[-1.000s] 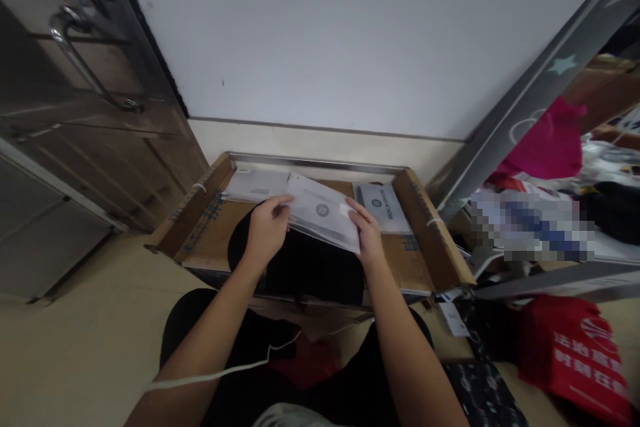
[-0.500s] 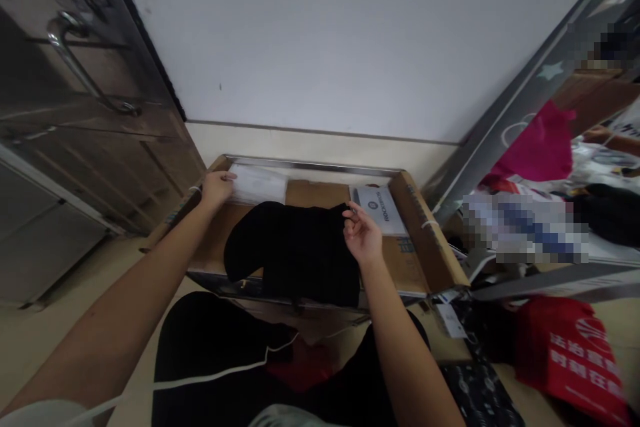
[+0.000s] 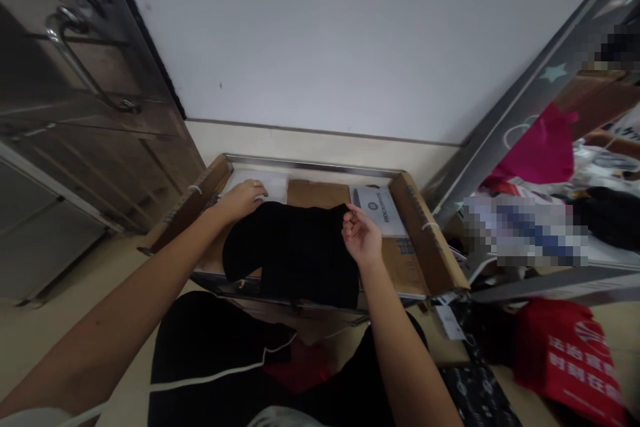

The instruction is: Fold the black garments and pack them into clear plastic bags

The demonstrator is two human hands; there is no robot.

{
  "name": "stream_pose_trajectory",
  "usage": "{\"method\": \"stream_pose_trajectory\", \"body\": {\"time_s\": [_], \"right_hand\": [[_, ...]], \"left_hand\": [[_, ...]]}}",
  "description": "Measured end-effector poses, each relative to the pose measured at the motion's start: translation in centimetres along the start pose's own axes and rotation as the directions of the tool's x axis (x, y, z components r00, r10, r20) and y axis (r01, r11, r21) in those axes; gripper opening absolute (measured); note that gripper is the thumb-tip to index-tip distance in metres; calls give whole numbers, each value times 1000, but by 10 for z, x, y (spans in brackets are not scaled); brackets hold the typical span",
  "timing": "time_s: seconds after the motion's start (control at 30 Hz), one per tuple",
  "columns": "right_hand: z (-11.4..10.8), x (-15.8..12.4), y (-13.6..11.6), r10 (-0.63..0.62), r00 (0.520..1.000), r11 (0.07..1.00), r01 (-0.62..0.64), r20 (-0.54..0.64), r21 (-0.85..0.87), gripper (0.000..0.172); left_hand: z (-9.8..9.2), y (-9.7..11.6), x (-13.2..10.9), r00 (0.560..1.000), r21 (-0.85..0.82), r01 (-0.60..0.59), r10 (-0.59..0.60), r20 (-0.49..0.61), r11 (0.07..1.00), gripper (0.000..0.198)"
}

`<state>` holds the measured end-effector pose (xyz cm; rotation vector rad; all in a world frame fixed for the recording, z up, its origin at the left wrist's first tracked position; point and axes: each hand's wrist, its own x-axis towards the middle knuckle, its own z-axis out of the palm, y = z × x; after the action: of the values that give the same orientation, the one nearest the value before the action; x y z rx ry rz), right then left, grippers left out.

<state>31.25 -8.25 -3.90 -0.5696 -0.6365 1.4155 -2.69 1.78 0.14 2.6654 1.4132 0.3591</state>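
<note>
A black garment (image 3: 295, 253) lies on the cardboard-lined tray (image 3: 430, 240) in front of me. My left hand (image 3: 243, 199) rests palm down at the garment's upper left edge, its fingers flat over a stack of white packets (image 3: 273, 183). My right hand (image 3: 361, 235) hovers at the garment's upper right corner with fingers loosely curled, pinching the black fabric edge. Another white packet with a printed logo (image 3: 383, 209) lies just right of that hand.
A metal cabinet with a handle (image 3: 75, 67) stands at the left. A white wall (image 3: 325, 33) rises behind the tray. A metal shelf rail (image 3: 530, 100) runs up to the right beside pink cloth (image 3: 545, 147). A red bag (image 3: 575, 353) lies on the floor at right.
A second ago both hands held a white packet over the garment. My left hand carried it to the stack at the back left and has now slid back to the garment's edge.
</note>
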Motion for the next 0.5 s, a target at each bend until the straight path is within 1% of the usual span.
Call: {"method": "stream_pose_trajectory", "body": {"time_s": [0.1, 0.17, 0.3, 0.33, 0.43, 0.5], "right_hand": [[0, -1, 0, -1, 1000, 1000, 1, -3, 1, 22], [0, -1, 0, 0, 1000, 1000, 0, -2, -2, 22], [-1, 0, 0, -1, 1000, 1000, 1, 1, -4, 21], [-1, 0, 0, -1, 1000, 1000, 1, 1, -4, 21], [-2, 0, 0, 8, 1000, 1000, -8, -1, -4, 20], [-2, 0, 0, 12, 1000, 1000, -12, -3, -5, 20]], "left_hand": [[3, -10, -3, 997, -48, -24, 27, 68, 999, 31], [3, -15, -7, 995, -24, -17, 19, 94, 1000, 29], [1, -19, -13, 989, 49, 131, -134, 64, 990, 25], [0, -19, -14, 986, 52, 152, -155, 57, 987, 23], [1, -20, -17, 985, 53, 160, -162, 53, 986, 22], [3, -23, -18, 984, 41, 173, -175, 26, 984, 22]]}}
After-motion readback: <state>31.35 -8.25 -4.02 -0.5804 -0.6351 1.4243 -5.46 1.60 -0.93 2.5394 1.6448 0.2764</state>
